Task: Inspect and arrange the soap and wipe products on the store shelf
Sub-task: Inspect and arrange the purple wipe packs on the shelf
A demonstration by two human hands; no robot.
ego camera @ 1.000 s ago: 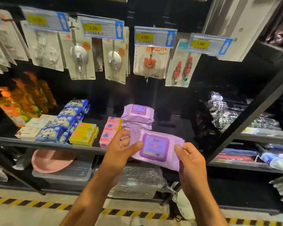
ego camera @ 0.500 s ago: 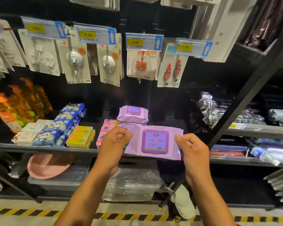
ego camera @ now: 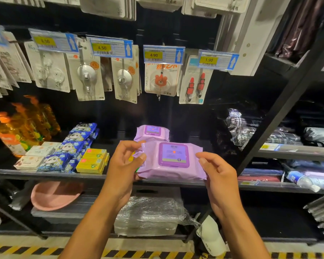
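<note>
Both hands pinch the purple wipe pack (ego camera: pixel 173 161), left hand (ego camera: pixel 123 163) and right hand (ego camera: pixel 220 176) at opposite ends, lid facing up, probably to inspect its label before shelving.

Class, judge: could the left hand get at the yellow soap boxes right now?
Probably not yet: the left hand grips the purple wipes pack. The path to the yellow soap boxes looks free otherwise.

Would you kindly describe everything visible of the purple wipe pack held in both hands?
The wipe pack is a soft lilac plastic pouch with a purple flip lid, closed, facing the camera. It is held before the shelf: the left hand pinches its left end, the right hand its right.
</note>
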